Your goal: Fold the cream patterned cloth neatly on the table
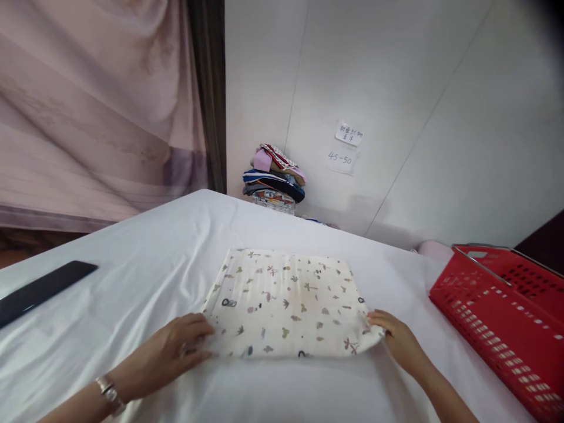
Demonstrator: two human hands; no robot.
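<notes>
A cream cloth (286,305) printed with small palms, leaves and fruit lies as a flat rectangle in front of me. My left hand (185,341), with a silvery bracelet at the wrist, pinches its near left corner between thumb and fingers. At the opposite near corner, my right hand (394,338) is closed on the fabric, which bunches slightly there. The cloth's near edge looks a little raised; its far edge rests on the white sheet (167,258).
A red plastic basket (497,305) with a metal handle stands at the right. On the left lies a dark phone-like slab (44,288). Folded clothes (275,176) are stacked beyond the far edge, against a white wall (388,76) with paper notes (343,150). A pink curtain (97,106) hangs at left.
</notes>
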